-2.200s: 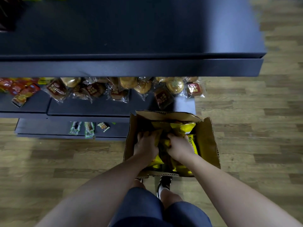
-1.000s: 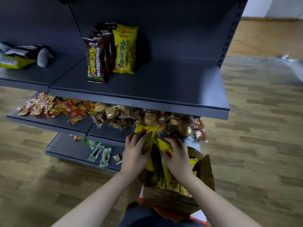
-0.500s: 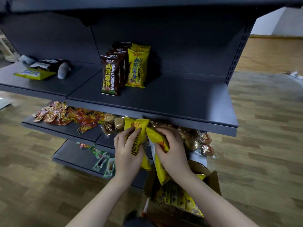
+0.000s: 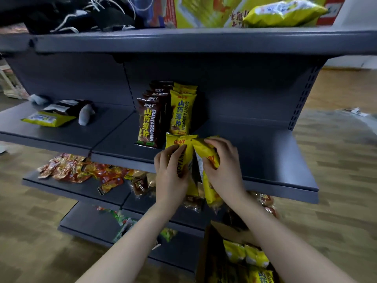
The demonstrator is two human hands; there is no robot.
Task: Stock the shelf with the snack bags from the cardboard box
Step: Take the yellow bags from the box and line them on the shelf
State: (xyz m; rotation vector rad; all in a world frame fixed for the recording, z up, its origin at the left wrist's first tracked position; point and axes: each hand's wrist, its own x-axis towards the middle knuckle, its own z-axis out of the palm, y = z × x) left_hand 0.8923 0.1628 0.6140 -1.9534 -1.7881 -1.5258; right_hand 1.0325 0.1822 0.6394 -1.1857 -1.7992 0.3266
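Left hand point(image 4: 170, 172) and right hand point(image 4: 223, 168), arms raised, each grip a yellow bag point(image 4: 179, 144) at the dark shelf point(image 4: 265, 160) edge; standing bags point(image 4: 181, 111) just behind, box point(image 4: 230, 231) below, wood floor point(image 4: 336, 201) around

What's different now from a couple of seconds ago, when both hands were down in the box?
Both hands came up out of the cardboard box, each gripping yellow snack bags: the left hand and right hand now hold them at the front edge of the middle shelf. The brown and yellow bags standing there look unmoved, and more yellow bags remain in the box.
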